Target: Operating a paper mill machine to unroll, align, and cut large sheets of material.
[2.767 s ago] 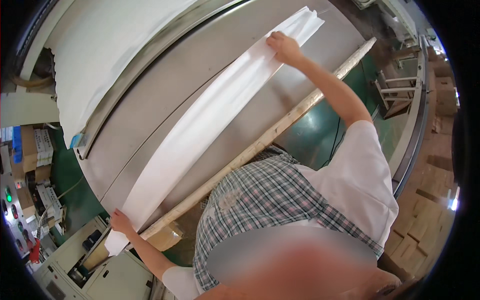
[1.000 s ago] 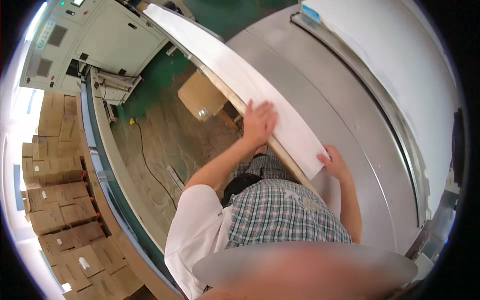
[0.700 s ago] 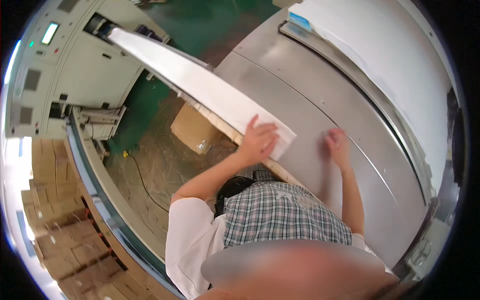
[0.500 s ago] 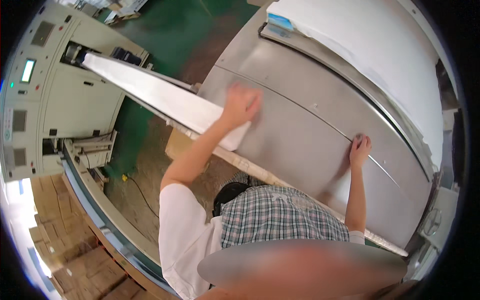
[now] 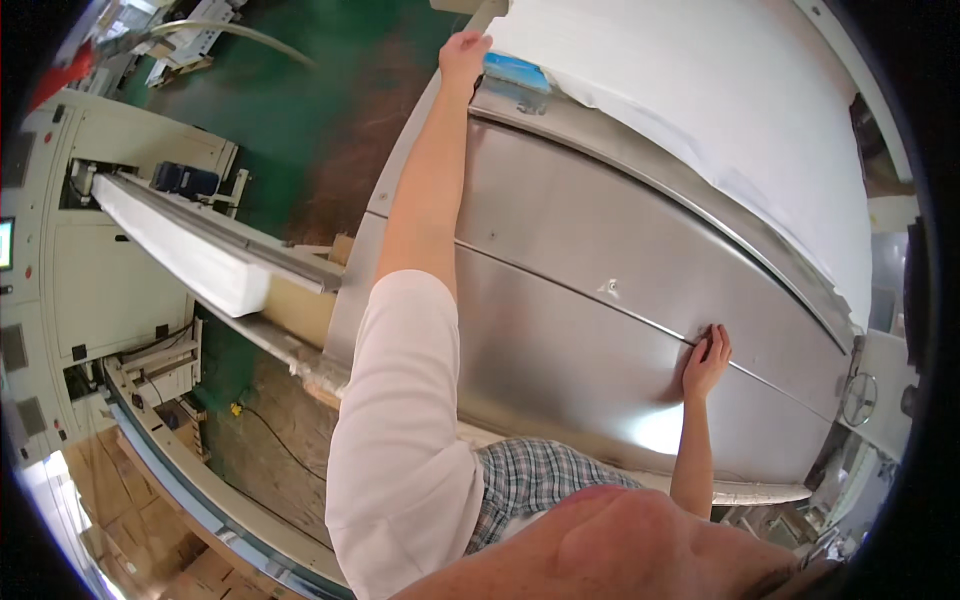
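My left arm reaches far forward, and my left hand [image 5: 463, 55] is at the far left corner of the metal table, with its fingers curled. Beside it are a blue printed piece [image 5: 517, 70] and the edge of a broad white sheet [image 5: 680, 90]; what the fingers hold, if anything, is hidden. My right hand [image 5: 707, 365] rests on the brushed metal table [image 5: 560, 330], its bent fingertips on a small dark thing [image 5: 704, 332] at the seam. A long white block [image 5: 185, 245] lies in a trough left of the table, apart from both hands.
A cream machine cabinet [image 5: 125, 290] stands at the left, at the trough's far end. Below it runs a long conveyor rail [image 5: 215, 480], with cardboard boxes [image 5: 130, 500] beyond. A handwheel [image 5: 859, 398] is at the right. A black cable [image 5: 280, 440] lies on the floor.
My left hand has gone from above the white block to the table's far left corner. The block has slid away from the table toward the cabinet. My right hand stays by the seam.
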Motion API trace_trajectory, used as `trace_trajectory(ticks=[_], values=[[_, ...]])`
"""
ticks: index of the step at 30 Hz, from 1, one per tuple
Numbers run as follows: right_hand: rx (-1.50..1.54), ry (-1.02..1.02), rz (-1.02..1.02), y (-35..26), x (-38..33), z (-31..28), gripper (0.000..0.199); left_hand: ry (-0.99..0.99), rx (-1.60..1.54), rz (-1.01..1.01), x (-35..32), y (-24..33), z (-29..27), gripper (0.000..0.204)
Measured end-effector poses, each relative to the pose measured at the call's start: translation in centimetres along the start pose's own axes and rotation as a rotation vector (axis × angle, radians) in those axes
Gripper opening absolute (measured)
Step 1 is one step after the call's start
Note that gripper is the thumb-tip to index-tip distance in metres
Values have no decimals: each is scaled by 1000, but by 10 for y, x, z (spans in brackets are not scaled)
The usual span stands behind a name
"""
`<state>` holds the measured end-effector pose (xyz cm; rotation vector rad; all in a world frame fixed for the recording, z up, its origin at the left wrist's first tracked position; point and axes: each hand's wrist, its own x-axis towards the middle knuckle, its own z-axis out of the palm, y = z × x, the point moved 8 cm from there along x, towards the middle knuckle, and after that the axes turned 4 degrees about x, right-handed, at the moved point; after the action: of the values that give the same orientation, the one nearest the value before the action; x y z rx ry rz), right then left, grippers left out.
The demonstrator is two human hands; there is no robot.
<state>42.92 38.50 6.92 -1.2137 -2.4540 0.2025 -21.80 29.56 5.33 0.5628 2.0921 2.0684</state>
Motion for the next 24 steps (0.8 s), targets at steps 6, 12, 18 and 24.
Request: trace_trajectory(ticks=[6, 12, 18, 24], values=[[-8, -37, 31, -4, 4, 4, 32, 56, -116, 8, 49, -19, 26, 35], [-41, -43, 43, -4, 5, 1, 33, -168, -246, -106, 55, -29, 48, 31], [-32, -45, 26, -5, 8, 5, 33, -204, -266, -130, 56, -30, 43, 17], [-30, -37, 22, -6, 10, 2, 34, -311, -343, -261, 38, -30, 43, 14]])
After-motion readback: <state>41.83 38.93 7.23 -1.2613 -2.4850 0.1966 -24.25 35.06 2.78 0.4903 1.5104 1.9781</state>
